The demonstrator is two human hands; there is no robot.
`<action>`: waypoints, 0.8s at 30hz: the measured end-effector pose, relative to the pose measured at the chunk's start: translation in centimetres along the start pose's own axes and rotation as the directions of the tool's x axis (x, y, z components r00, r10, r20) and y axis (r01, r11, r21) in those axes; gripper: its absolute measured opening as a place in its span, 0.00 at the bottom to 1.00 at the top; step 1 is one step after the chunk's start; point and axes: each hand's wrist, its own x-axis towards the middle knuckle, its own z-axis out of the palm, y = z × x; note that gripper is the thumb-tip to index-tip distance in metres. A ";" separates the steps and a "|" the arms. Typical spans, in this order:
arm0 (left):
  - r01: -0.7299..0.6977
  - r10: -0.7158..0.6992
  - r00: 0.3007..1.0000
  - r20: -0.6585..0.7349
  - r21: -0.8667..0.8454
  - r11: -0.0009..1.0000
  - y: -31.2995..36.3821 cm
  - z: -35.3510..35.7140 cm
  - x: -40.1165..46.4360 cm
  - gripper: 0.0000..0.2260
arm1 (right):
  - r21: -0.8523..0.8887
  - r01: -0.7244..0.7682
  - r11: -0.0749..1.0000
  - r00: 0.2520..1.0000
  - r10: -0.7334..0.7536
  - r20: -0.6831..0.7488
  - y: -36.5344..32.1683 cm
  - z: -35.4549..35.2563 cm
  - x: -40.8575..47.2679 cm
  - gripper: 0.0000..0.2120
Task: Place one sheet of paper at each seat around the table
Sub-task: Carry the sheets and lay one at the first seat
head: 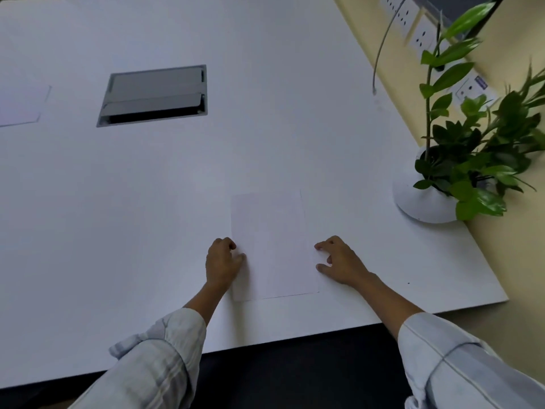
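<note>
1. The white tabletop (177, 202) fills most of the view. Its near edge runs just in front of the person, and its right edge lies along the yellow wall with the wall sockets (424, 33). It carries everything named below.

2. A potted plant (472, 160) in a white pot stands at the right edge, near the near-right corner. It is well apart from the working sheet, so it does not crowd that seat.

3. A grey cable hatch (154, 94) is sunk into the tabletop toward the middle, away from every edge, leaving the borders free for paper.

4. The sheet of paper (274, 246) lies flat close to the near edge, right of its middle, where a seated person would likely find it. Its long axis runs from the near edge toward the far side, short edge nearest the person, roughly square to that edge.

5. A second sheet (20, 104) lies flat far off toward the left edge, partly cut off by the frame; it probably marks another seat already served.

6. The left hand (222, 264) rests at the sheet's left edge, fingers curled loosely and touching it, gripping nothing.

7. The right hand (339, 261) rests at the right edge, fingertips pressing down and thumb spread, also gripping nothing. Together they appear to be squaring the sheet in place.
</note>
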 end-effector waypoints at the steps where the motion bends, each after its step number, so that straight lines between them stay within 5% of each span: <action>1: -0.042 0.042 0.999 0.001 0.094 0.995 -0.1 0.0 -0.2 0.16 | -0.068 0.017 0.998 1.000 -0.017 -0.006 0.0 0.1 0.0 0.27; 7: -0.299 0.239 0.951 0.194 0.389 0.871 -1.0 -0.4 -1.2 0.36 | -0.368 0.125 0.921 0.992 -0.116 0.046 -1.3 1.5 -0.1 0.33; 24: -0.327 0.268 0.945 0.190 0.479 0.815 -0.5 1.9 -2.9 0.35 | -0.483 -0.038 0.875 0.983 0.120 0.141 -2.5 0.7 -4.1 0.38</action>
